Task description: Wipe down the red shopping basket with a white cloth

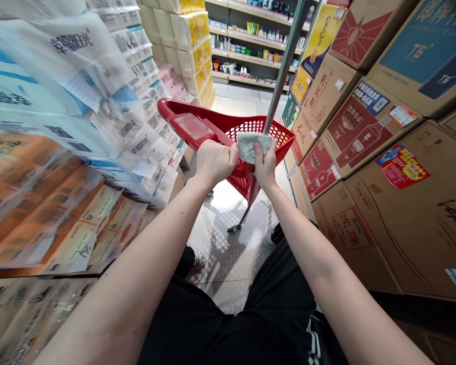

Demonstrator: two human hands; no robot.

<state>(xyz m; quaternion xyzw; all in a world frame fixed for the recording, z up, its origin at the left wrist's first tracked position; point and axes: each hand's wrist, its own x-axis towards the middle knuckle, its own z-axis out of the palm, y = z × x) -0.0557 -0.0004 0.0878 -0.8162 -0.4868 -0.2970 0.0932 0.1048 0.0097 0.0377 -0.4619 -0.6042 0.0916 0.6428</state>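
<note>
Red plastic marks the shopping basket (251, 133), a wheeled, lattice-walled one tilted toward the person in a narrow shop aisle. The left hand (214, 162) is closed in a fist on the basket's near rim. The right hand (265, 165), just beside it on the same rim, pinches a folded grey cloth (253, 144) between thumb and fingers, pressing the cloth against the rim's top edge. A grey metal pole (285, 63) rises from just behind the cloth, up and away over the basket. A clear rectangular panel (192, 125) sits on the basket's broad red handle, to the left of the hands; nothing legible shows on it. Below the basket, a small black wheel (234, 229) rests on the glossy pale floor tiles (231, 263), where the lattice throws a dotted shadow.

Left of the basket, plastic-wrapped packs of tissue paper (79, 76) are stacked high; their white and blue wrappers carry Chinese characters, too blurred to read with certainty. Under them lie orange packs (53, 203), their print likewise smeared. Yellow packs (193, 40) stand further back on the same side. Right of the basket, brown cardboard cartons (383, 167) are piled up, printed with red panels showing a bottle and Chinese writing; one bears a red and yellow sticker (402, 167). Beyond the basket, shelves (251, 56) hold small bottles, their labels too small to read.
</note>
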